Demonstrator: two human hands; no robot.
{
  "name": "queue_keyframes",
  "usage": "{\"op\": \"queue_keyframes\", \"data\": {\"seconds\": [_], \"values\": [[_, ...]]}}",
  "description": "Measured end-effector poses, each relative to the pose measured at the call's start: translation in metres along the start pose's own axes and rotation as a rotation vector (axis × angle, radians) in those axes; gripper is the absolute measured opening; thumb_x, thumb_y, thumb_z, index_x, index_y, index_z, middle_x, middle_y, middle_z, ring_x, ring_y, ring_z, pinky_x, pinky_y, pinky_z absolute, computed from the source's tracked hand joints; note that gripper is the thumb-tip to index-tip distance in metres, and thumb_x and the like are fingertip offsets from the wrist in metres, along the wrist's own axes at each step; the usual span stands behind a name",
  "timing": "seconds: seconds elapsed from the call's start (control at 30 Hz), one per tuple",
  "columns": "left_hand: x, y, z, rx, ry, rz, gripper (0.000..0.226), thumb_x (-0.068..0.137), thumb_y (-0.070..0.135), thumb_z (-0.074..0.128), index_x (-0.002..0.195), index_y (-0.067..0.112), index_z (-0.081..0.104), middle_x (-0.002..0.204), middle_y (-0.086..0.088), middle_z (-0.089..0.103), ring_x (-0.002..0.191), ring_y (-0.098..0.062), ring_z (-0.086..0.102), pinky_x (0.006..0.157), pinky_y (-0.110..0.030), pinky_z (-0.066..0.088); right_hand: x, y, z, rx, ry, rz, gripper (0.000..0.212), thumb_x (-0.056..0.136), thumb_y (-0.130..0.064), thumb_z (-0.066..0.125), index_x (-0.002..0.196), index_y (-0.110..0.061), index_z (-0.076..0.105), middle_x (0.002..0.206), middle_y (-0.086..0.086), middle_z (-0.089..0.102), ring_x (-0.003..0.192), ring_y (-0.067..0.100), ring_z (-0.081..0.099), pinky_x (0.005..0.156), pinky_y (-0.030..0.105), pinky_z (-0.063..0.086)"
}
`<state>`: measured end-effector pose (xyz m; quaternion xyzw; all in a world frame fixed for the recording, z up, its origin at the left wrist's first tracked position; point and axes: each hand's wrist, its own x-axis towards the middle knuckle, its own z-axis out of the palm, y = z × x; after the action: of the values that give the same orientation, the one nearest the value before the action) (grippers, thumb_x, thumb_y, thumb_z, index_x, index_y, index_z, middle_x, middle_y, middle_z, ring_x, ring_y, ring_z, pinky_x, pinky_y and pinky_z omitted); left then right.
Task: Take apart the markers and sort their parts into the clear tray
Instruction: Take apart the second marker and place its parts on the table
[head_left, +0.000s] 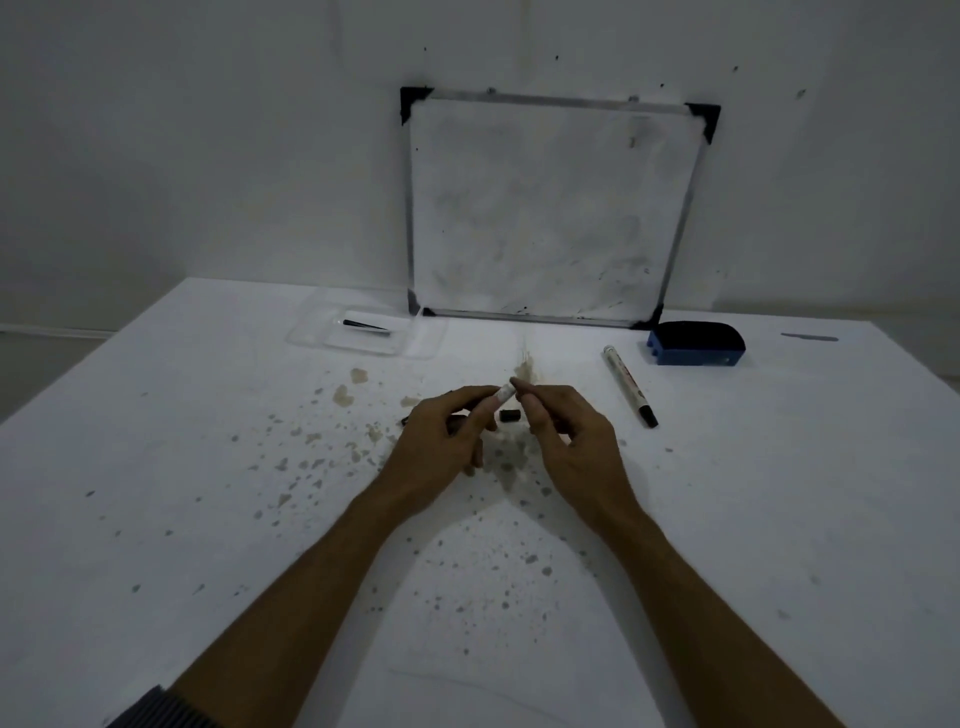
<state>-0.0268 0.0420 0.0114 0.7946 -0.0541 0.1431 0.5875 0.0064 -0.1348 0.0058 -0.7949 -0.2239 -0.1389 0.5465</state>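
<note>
My left hand (451, 441) grips a white marker barrel (503, 395) whose far end sticks out past the fingers. The fingertips of my right hand (563, 441) pinch that same end. A small black part (510, 416) lies on the table between the hands. A dark piece (456, 423) shows under my left fingers. A whole marker (629, 387) with a black cap lies to the right. The clear tray (366, 332) stands at the back left and holds one thin black part (365, 325).
A whiteboard (550, 208) leans against the wall at the back. A blue eraser (695, 344) sits at its right foot. The white table (208, 493) is speckled with stains around my hands. A thin grey object (809, 337) lies at the far right.
</note>
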Motion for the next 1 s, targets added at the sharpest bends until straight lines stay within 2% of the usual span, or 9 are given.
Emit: {"op": "queue_keyframes", "data": {"seconds": [0.1,0.2,0.33,0.47,0.6,0.67,0.77,0.87,1.0], "values": [[0.002,0.002,-0.002,-0.077,0.026,-0.035,0.023,0.102,0.038,0.060,0.114,0.025,0.075,0.081,0.002,0.067,0.053,-0.023,0.062,0.046,-0.031,0.053,0.007,0.007,0.003,-0.141,-0.033,-0.014,0.033,0.106,-0.027,0.052,0.138,-0.024,0.061,0.125,-0.004,0.065,0.101,-0.001,0.063,0.085,0.018,0.054],[0.005,0.003,-0.001,-0.107,0.029,-0.065,0.017,0.101,0.040,0.060,0.099,0.031,0.074,0.080,0.004,0.066,0.051,-0.023,0.061,0.044,-0.031,0.050,0.014,0.016,0.007,-0.301,-0.136,-0.015,0.039,0.102,-0.029,0.058,0.140,-0.025,0.059,0.131,-0.002,0.061,0.096,0.007,0.062,0.088,0.018,0.052],[0.006,-0.003,-0.001,-0.118,-0.005,-0.113,0.025,0.104,0.034,0.059,0.120,0.022,0.074,0.088,0.002,0.070,0.055,-0.023,0.063,0.045,-0.030,0.051,0.014,0.025,0.011,-0.428,-0.228,-0.071,0.034,0.099,-0.026,0.063,0.133,-0.025,0.066,0.121,-0.001,0.063,0.103,0.013,0.059,0.093,0.027,0.052],[0.006,-0.007,0.003,-0.019,-0.050,-0.123,0.032,0.107,0.032,0.056,0.132,0.018,0.068,0.093,0.001,0.070,0.057,-0.017,0.063,0.050,-0.027,0.051,0.014,0.023,0.006,-0.402,-0.200,-0.016,0.022,0.098,-0.020,0.065,0.119,-0.020,0.073,0.111,0.000,0.068,0.090,0.008,0.059,0.081,0.004,0.040],[0.006,-0.010,0.001,-0.026,-0.049,-0.136,0.031,0.107,0.029,0.055,0.133,0.016,0.068,0.094,0.001,0.070,0.058,-0.019,0.064,0.050,-0.028,0.052,0.012,0.019,0.001,-0.363,-0.184,0.081,0.025,0.104,-0.022,0.053,0.127,-0.025,0.063,0.111,-0.001,0.062,0.088,0.002,0.055,0.083,0.011,0.044],[0.007,-0.009,0.000,-0.049,-0.048,-0.147,0.030,0.108,0.028,0.055,0.132,0.016,0.068,0.096,-0.001,0.071,0.058,-0.019,0.065,0.048,-0.026,0.051,0.013,0.015,-0.004,-0.311,-0.163,0.140,0.030,0.108,-0.027,0.044,0.134,-0.027,0.058,0.114,-0.002,0.058,0.093,0.001,0.055,0.088,0.016,0.044],[0.007,-0.008,0.001,-0.060,-0.058,-0.156,0.031,0.108,0.026,0.054,0.134,0.014,0.067,0.097,-0.004,0.071,0.058,-0.020,0.064,0.048,-0.021,0.048,0.013,0.005,-0.016,-0.130,-0.124,0.234,0.029,0.108,-0.028,0.044,0.129,-0.026,0.064,0.118,-0.004,0.066,0.101,0.008,0.063,0.089,0.023,0.051],[0.006,-0.006,0.001,-0.077,-0.088,-0.154,0.031,0.108,0.023,0.054,0.133,0.012,0.067,0.101,-0.011,0.071,0.059,-0.022,0.064,0.048,-0.019,0.047,0.012,-0.003,-0.023,0.257,-0.087,0.440,0.023,0.105,-0.022,0.053,0.122,-0.020,0.070,0.107,-0.001,0.074,0.090,0.012,0.069,0.078,0.023,0.056],[0.004,-0.003,-0.003,-0.080,-0.142,-0.127,0.028,0.106,0.022,0.058,0.129,0.012,0.071,0.096,-0.009,0.072,0.060,-0.024,0.065,0.051,-0.018,0.049,0.014,-0.004,-0.027,0.701,-0.038,0.647,0.023,0.099,-0.021,0.064,0.117,-0.010,0.073,0.104,0.006,0.079,0.083,0.015,0.070,0.080,0.029,0.058]]}}
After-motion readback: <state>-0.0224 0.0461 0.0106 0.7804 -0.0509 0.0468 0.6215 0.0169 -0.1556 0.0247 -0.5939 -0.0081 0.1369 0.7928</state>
